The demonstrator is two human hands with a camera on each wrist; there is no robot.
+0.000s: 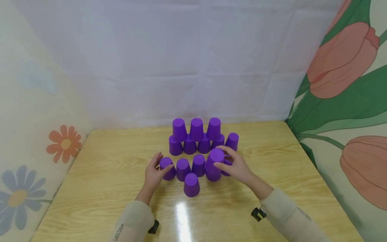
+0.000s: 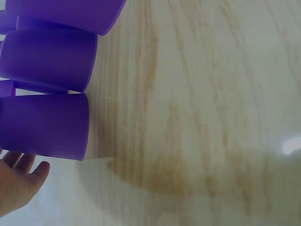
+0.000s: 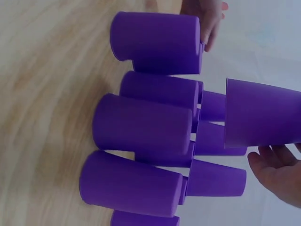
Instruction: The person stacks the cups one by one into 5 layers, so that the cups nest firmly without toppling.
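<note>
At the right end of the front row (image 1: 182,170), the right hand (image 1: 237,166) has a purple held cup (image 1: 217,156), fingers and thumb closed about its sides: thumb on the near side, fingers on the far. We log the cup just left of the palm, mouth down, long axis near upright. Right hand is clearly the nearer one; the left is across at the other end of the row

Key relation, we'd say: rim of the held cup against the bases below. The right wrist view has that rim up clear of the row's upturned bases, with a gap; in the head view it overlaps the lower cup (image 1: 213,174), so any move seems to hinge on height and sideways line-up there

Left hand (image 1: 153,174) sits round the leftmost cup (image 1: 167,169), fingers parted, thumb across the near face; we can't tell if it grips or only touches, the left wrist view cuts most of it off. That cup stands upside down on the table (image 1: 121,151). Lone cup (image 1: 191,185) nearer the person, tiered back cups (image 1: 196,129) beyond, both apart from the held one
</note>
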